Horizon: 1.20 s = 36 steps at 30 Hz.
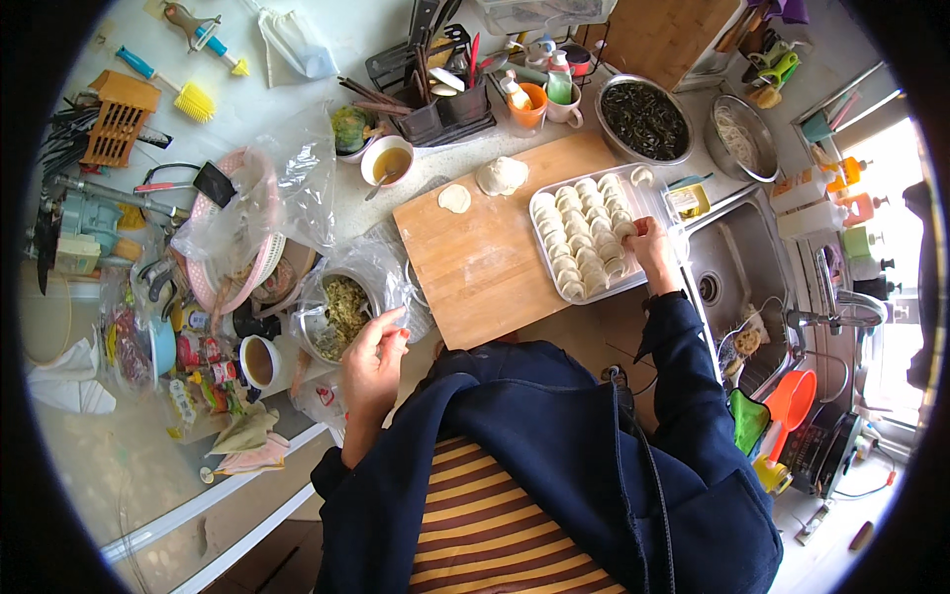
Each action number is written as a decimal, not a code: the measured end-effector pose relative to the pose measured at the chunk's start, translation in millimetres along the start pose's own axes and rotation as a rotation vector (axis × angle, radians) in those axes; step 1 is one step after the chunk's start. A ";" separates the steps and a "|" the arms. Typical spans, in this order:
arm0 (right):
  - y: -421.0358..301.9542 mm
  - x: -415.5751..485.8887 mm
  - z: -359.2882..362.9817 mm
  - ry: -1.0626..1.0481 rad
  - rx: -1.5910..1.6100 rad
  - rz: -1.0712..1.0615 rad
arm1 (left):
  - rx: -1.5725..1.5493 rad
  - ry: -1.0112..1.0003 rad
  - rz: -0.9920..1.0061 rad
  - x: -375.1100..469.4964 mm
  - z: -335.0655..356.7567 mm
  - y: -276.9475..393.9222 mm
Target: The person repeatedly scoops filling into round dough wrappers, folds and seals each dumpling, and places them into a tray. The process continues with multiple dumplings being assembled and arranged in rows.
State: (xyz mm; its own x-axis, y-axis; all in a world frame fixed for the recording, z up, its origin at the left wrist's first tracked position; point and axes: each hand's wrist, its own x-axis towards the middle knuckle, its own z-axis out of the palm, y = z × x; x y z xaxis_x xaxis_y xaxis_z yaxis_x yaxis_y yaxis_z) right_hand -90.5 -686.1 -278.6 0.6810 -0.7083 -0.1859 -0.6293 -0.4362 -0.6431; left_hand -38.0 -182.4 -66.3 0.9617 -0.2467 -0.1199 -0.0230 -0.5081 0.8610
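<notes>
My right hand [652,249] is at the right side of a clear plastic container [646,281], its fingertips on a dumpling [625,229] beside rows of folded dumplings. My left hand [377,356] is raised, fingers apart and holding nothing, next to a metal bowl of chopped filling [343,315] wrapped in a clear plastic bag. On the wooden board [482,267] lie a lump of dough [502,176] and a flat round wrapper [454,198]. The container overlaps the board's right part. Whether the fingers still grip the dumpling is hard to tell, though they touch it.
Behind the board stand a bowl of yellowish liquid with a spoon [392,162], a utensil rack [445,111] and a metal bowl of dark strips [643,119]. A sink [731,278] lies to the right. A pink basket [200,245] and a cup of brown liquid [260,361] stand left.
</notes>
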 end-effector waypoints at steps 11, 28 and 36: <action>-20.0 -10.4 -7.5 0.070 -0.209 0.067 | 0.002 0.002 -0.009 -7.9 -1.5 -2.6; -259.5 -58.4 171.6 -0.339 -0.081 -0.488 | -0.142 0.034 -0.016 -32.9 -57.5 -32.4; -267.1 -50.3 238.2 -0.080 -0.428 -0.705 | -0.204 0.185 -0.210 -69.2 -95.0 -59.8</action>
State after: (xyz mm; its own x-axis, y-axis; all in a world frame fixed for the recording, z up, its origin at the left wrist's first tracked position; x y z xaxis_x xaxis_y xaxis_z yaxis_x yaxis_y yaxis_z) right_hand 132.5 -401.8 -274.3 0.9835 -0.1552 0.0926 -0.1220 -0.9482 -0.2933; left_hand -77.2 -56.6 -62.6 0.9734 0.0093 -0.2289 0.2174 -0.3522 0.9103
